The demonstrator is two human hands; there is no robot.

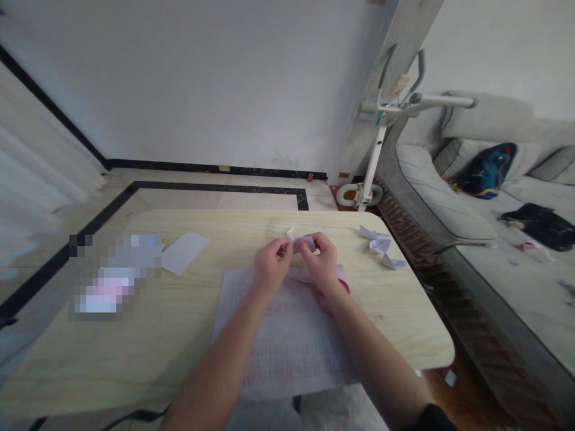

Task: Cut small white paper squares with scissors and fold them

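Observation:
My left hand (269, 265) and my right hand (321, 258) are held close together above the middle of the light wooden table (188, 311). Both pinch a small folded piece of white paper (302, 242) between their fingertips. Under my wrists lies a large printed sheet (287, 341), reaching to the table's near edge. Something red (345, 286) peeks out beside my right wrist; I cannot tell what it is.
A blank white paper rectangle (184, 252) lies at the left, beside a blurred patch. Three small folded paper shapes (381, 246) sit near the table's far right edge. A grey sofa (453, 197) stands at the right and a white stand (372, 161) behind the table.

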